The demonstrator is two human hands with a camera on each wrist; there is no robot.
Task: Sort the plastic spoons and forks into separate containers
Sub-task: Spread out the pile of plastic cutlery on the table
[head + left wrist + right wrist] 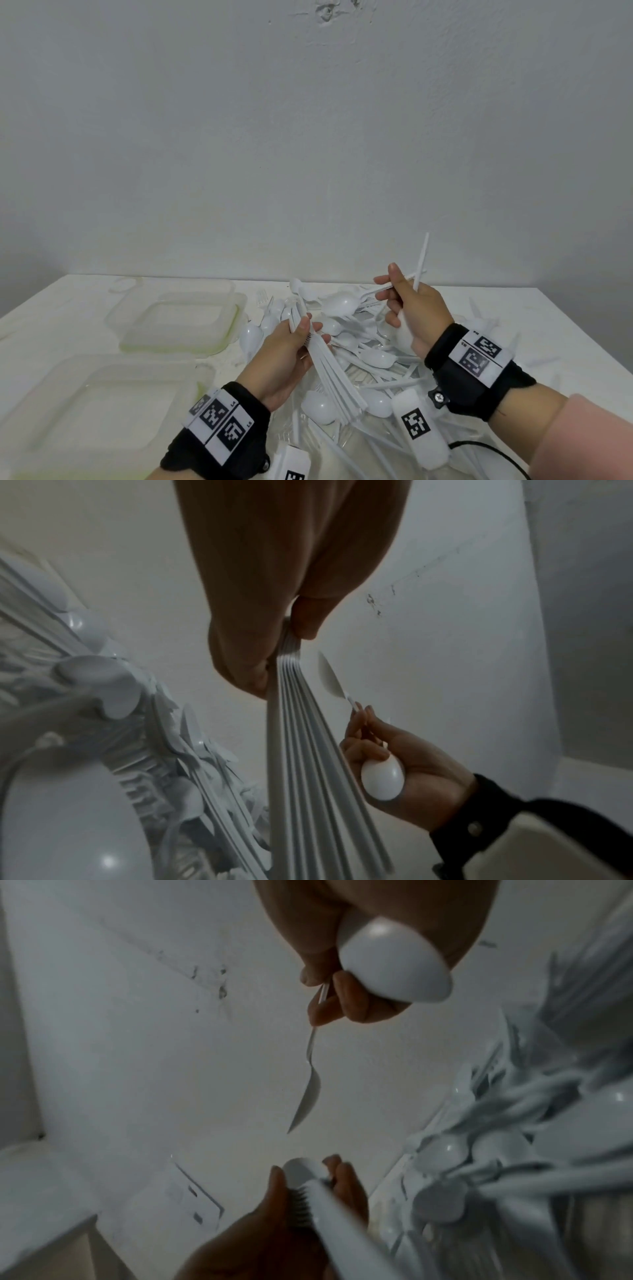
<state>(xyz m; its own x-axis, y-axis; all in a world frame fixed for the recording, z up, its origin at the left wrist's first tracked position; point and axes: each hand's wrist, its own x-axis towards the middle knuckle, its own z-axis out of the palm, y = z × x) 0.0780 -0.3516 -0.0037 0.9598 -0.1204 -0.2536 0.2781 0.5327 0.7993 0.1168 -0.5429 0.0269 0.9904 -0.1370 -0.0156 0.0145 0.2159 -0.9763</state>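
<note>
Left hand [291,356] clamps fanned bundle of white plastic utensils [337,380], fingers wrapped round their necks. Right hand [412,308] grips 2 white spoons [342,305]: one pinched by handle, bowl pointing toward left hand, other's bowl tucked in palm. Mixed cutlery pile [376,359] on surface under both hands. 2 clear containers [178,315] left of left hand.

black wristbands [476,371], coded tags, pink sleeve [596,442]

Head view looks down over the cutlery pile [359,346] — both wrist views peer up close, sharing it.
</note>
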